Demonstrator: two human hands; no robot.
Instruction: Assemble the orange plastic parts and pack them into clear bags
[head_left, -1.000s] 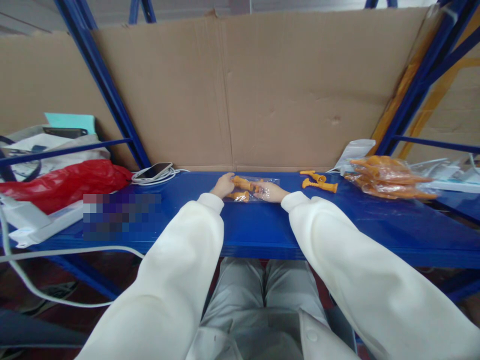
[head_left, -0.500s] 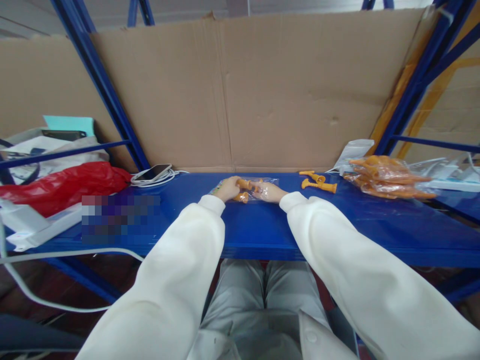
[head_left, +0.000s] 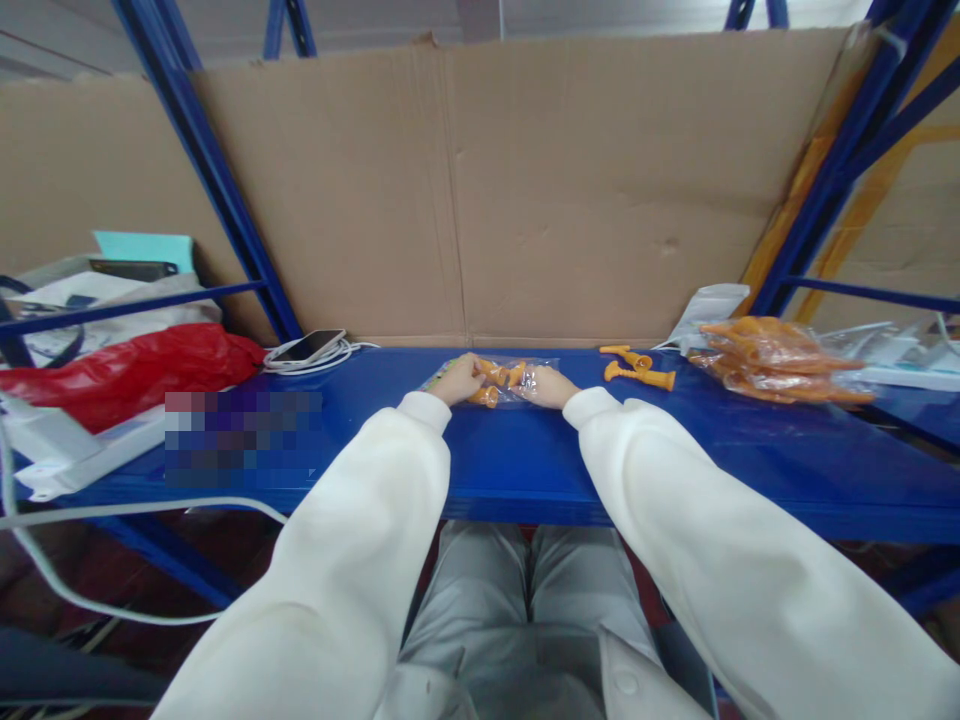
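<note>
Both my hands rest on the blue shelf point(head_left: 525, 450) at its middle, in front of the cardboard back wall. My left hand point(head_left: 459, 380) is closed on orange plastic pieces point(head_left: 496, 378) that lie in a clear plastic bag point(head_left: 517, 376). My right hand point(head_left: 550, 387) grips the same bag from the right, fingers pinched on the film. The bag lies flat on the shelf between the two hands. White sleeves cover both arms.
Two loose orange pieces point(head_left: 637, 366) lie right of my hands. A pile of filled bags point(head_left: 776, 358) and an empty bag point(head_left: 709, 305) sit at the far right. A phone with white cable point(head_left: 309, 346), a red bag point(head_left: 127, 372) and white boxes point(head_left: 67, 450) crowd the left.
My left hand has moved right along the bag, closer to my right hand, pushing the orange pieces together. The right hand has hardly moved.
</note>
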